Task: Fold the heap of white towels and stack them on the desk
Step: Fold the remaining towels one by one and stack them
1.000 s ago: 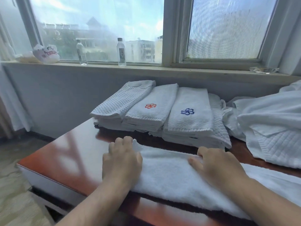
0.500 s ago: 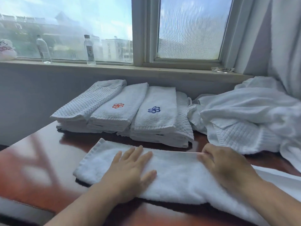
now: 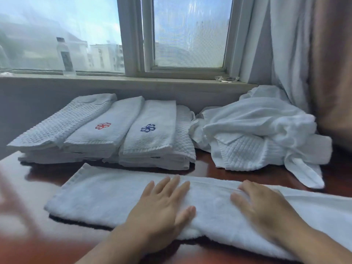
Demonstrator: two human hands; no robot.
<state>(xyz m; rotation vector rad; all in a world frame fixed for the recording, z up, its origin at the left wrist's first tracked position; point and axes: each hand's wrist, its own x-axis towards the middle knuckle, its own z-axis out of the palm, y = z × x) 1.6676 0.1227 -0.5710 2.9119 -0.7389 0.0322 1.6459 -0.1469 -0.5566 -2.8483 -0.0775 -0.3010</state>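
A long white towel (image 3: 106,199), folded lengthwise, lies across the front of the dark red desk (image 3: 30,244). My left hand (image 3: 162,208) rests flat on its middle with fingers spread. My right hand (image 3: 264,208) presses flat on the towel further right, fingers near its far edge. Behind, folded towels (image 3: 106,134) sit in low stacks; one bears a red flower mark, one a blue. A loose heap of white towels (image 3: 255,134) is piled at the back right.
The windowsill (image 3: 133,80) runs behind the desk with a plastic bottle (image 3: 64,54) and a glass ashtray (image 3: 226,79) on it. A curtain (image 3: 312,54) hangs at the right, touching the heap. The desk's left corner is blurred.
My left hand has slid right along the towel, from its left end to its middle, fingers spreading flat. The view has swung to the right, bringing the heap and the curtain into sight.
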